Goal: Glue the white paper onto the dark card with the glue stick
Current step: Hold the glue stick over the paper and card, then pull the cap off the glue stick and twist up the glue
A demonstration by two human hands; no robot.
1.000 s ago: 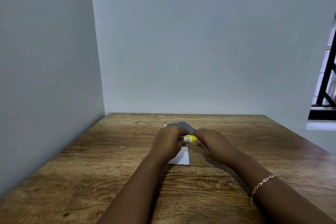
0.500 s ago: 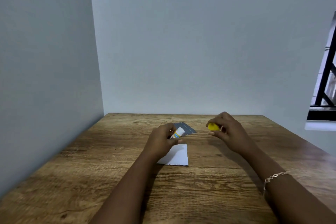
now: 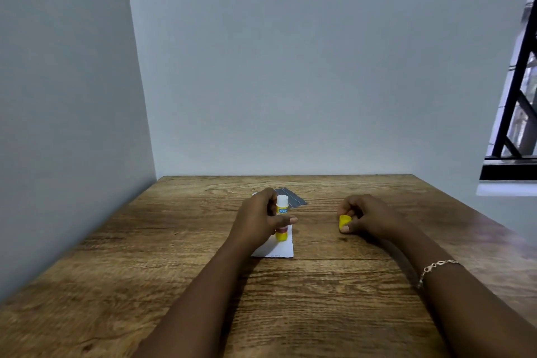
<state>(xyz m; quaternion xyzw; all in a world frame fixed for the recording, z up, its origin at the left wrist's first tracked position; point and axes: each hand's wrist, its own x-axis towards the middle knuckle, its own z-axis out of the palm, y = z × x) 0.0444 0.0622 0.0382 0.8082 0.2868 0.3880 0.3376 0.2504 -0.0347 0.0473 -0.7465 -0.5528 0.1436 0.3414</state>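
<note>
My left hand grips the uncapped glue stick upright, its white glue end on top and its yellow base over the white paper. The white paper lies flat on the wooden table, partly hidden by my left hand. Just behind the hand lies the dark card with pale lines on it. My right hand holds the yellow cap low over the table, well to the right of the paper.
Grey walls close the table on the left and at the back. A window with a black frame is at the far right. A thin bracelet sits on my right wrist.
The cap has come off the glue stick. My right hand has carried it right and down toward the table. My left hand has turned the stick upright over the paper.
</note>
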